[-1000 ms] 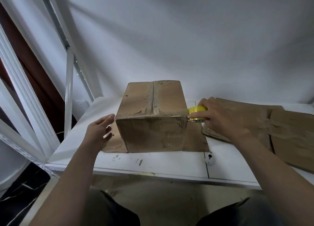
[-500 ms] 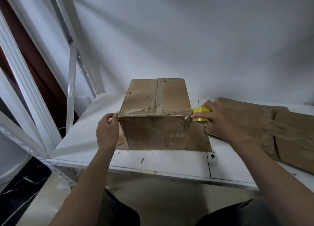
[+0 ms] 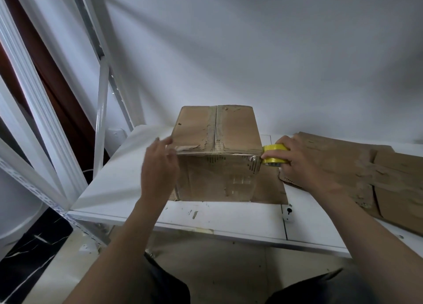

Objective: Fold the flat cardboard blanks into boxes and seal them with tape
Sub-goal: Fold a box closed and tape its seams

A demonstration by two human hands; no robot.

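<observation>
A folded brown cardboard box (image 3: 217, 129) stands on the white table (image 3: 229, 221), its top flaps closed along a taped centre seam. Clear tape runs along its near top edge. My right hand (image 3: 304, 164) grips a yellow tape roll (image 3: 273, 156) pressed against the box's near right top corner. My left hand (image 3: 160, 166) is at the box's near left top corner, fingers spread and touching the edge. The box rests on a flat cardboard sheet (image 3: 270, 191).
Flat cardboard blanks (image 3: 377, 173) lie on the table to the right, partly under my right forearm. A white metal rack frame (image 3: 100, 111) rises at the left. A white wall stands behind the table. The table's front edge is close to my legs.
My left hand rose from the box's left side to its near top left corner and spread its fingers. The right hand with the tape roll stayed at the right corner.
</observation>
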